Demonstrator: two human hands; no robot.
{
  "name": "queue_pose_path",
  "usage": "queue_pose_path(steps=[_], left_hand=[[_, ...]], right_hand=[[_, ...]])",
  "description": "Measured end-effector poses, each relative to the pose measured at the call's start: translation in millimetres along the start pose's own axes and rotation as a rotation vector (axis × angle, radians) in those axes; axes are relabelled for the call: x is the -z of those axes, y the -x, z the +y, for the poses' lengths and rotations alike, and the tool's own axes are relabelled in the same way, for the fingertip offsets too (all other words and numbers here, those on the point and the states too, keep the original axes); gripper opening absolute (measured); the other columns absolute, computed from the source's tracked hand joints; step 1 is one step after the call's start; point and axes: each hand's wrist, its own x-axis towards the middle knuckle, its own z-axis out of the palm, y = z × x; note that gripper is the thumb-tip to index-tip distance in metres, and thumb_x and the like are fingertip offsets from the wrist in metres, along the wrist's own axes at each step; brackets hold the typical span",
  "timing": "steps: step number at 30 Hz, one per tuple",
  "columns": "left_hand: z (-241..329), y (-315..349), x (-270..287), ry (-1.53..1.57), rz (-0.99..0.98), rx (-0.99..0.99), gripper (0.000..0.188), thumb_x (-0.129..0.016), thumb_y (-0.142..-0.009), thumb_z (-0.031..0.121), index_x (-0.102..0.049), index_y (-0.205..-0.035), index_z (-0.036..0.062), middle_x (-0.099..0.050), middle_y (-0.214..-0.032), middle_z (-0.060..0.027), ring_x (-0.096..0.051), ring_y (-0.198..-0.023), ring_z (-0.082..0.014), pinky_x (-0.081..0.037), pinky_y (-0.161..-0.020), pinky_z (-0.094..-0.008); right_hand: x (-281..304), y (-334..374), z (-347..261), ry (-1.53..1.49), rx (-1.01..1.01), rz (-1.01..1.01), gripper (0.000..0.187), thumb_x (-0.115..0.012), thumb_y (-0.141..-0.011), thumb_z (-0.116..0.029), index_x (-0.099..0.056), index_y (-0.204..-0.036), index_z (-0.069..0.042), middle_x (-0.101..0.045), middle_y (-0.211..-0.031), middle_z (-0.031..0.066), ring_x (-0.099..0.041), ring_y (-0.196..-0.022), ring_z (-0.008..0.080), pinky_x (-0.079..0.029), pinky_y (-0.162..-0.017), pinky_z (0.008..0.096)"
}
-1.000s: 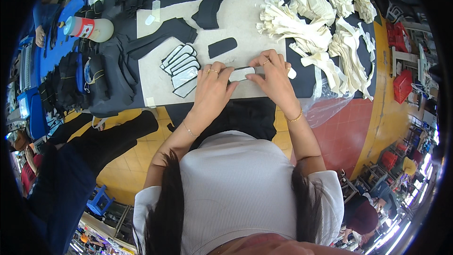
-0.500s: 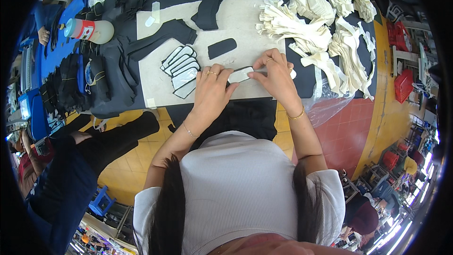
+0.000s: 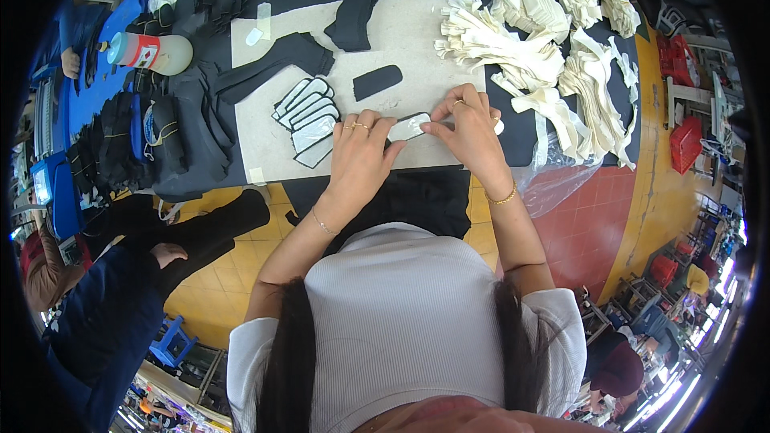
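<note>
A small rounded fabric piece [image 3: 411, 127], black-edged with a pale shiny panel on top, lies on the beige board between my hands. My right hand [image 3: 472, 130] pinches its right end between thumb and fingers. At its left end, my left hand [image 3: 361, 156] has bent fingers holding the edge; the exact grip is partly hidden. Beside my left hand, a fanned row of similar black-edged pieces [image 3: 309, 116] overlaps on the board. Beyond my hands a plain black rounded piece [image 3: 377, 82] lies flat. A white object [image 3: 498, 126] shows partly behind my right hand.
Curved black fabric pieces [image 3: 281, 60] extend over the beige board [image 3: 417, 20]. Cream fabric bundles [image 3: 513, 48] pile up at right, above a hanging clear plastic bag [image 3: 553, 180]. A capped jar [image 3: 152, 52] lies at left. Another person [image 3: 112, 305] sits close on my left.
My hands and the fabric piece stay almost still. On my left, the neighbouring person's hand has shifted on their lap, and a farther person's arm has moved.
</note>
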Motion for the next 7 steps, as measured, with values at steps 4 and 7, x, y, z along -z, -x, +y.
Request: queue_pose_path(steps=[4,7], left_hand=[[-0.7,-0.1,-1.1,-0.001,0.005,-0.01,0.036,-0.08,-0.079,0.02,-0.068,-0.11,0.0065,-0.058,-0.103,-0.0073,-0.054,-0.097,-0.0277,-0.04,-0.085,-0.0399],[-2.7,0.7,-2.8,0.0,0.006,-0.023,0.037,-0.079,-0.079,0.02,-0.067,-0.112,0.0069,-0.057,-0.103,-0.0076,-0.054,-0.097,-0.0278,-0.039,-0.086,-0.0405]], right_hand=[[0.7,-0.2,-0.6,-0.02,0.007,-0.016,0.021,-0.086,-0.073,-0.021,-0.072,-0.082,-0.007,-0.056,-0.106,0.0028,-0.052,-0.103,0.0249,-0.035,-0.088,0.0401],[-0.4,-1.3,-1.4,-0.037,0.025,-0.026,0.019,-0.084,-0.075,-0.02,-0.072,-0.082,-0.007,-0.056,-0.107,0.0034,-0.052,-0.104,0.0251,-0.036,-0.089,0.0413]])
